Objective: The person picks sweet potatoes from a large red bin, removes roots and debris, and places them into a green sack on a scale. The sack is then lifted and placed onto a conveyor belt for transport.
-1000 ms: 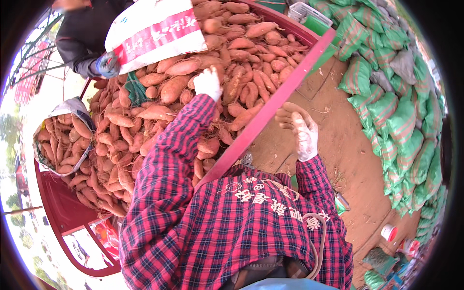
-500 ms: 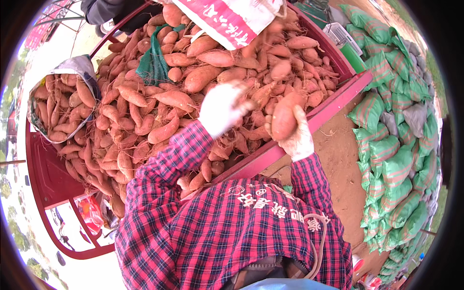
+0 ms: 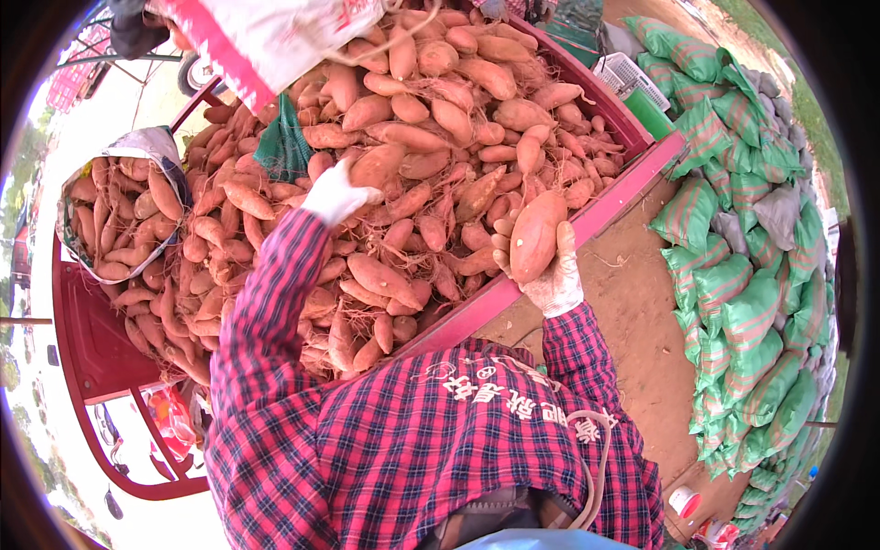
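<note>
In my gloved right hand [image 3: 548, 275], a large sweet potato [image 3: 539, 236] is held over the near red side rail. The fingers wrap its lower side and the thumb stands along its right edge. Farther left, my gloved left hand [image 3: 339, 192] reaches into the pile and closes on another sweet potato [image 3: 377, 167], which hides part of the fingers. Around both hands lies a heap of reddish sweet potatoes [image 3: 449, 119] with thin roots, filling the red cart bed [image 3: 99, 330]. Just beyond my left hand sits a piece of green mesh [image 3: 285, 145].
A white and red sack [image 3: 275, 37] hangs over the far side, near a dark sleeve [image 3: 137, 35]. An open sack [image 3: 137, 147] full of sweet potatoes stands left. Green striped filled sacks [image 3: 733, 302] are stacked right. The red rail [image 3: 587, 247] crosses before me.
My left hand has moved left and closed on a sweet potato. The white and red sack has shifted left, uncovering more of the heap. My right hand keeps its sweet potato, nearly in place.
</note>
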### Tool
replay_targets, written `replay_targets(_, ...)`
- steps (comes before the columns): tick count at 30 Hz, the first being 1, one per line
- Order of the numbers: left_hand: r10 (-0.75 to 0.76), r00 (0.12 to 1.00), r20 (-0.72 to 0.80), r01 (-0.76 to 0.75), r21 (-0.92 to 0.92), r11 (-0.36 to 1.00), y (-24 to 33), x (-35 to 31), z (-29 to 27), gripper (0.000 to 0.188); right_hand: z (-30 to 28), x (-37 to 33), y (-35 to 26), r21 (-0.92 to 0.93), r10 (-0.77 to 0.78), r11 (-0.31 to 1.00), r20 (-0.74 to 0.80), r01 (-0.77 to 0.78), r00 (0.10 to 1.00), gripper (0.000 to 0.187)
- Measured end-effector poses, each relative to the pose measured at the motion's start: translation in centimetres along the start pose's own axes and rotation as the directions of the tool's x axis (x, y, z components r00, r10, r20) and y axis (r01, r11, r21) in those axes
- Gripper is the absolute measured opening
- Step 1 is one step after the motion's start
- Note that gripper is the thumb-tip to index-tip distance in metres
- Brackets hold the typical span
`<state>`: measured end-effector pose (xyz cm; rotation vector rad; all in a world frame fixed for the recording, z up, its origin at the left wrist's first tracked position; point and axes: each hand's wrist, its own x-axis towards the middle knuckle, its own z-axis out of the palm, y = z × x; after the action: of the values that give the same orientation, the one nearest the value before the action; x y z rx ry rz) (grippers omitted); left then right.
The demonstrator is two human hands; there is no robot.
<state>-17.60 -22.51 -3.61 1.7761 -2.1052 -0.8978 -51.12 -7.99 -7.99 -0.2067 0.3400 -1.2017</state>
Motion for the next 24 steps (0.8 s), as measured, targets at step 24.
replay_targets(24,0.161,0.967,-0.197,-0.051,0.469,0.882,-3.6,18.0,-0.2,0.074,-2.1,0.1,2.6,0.3,-0.149,0.95,0.179,0.09,0.973,0.097)
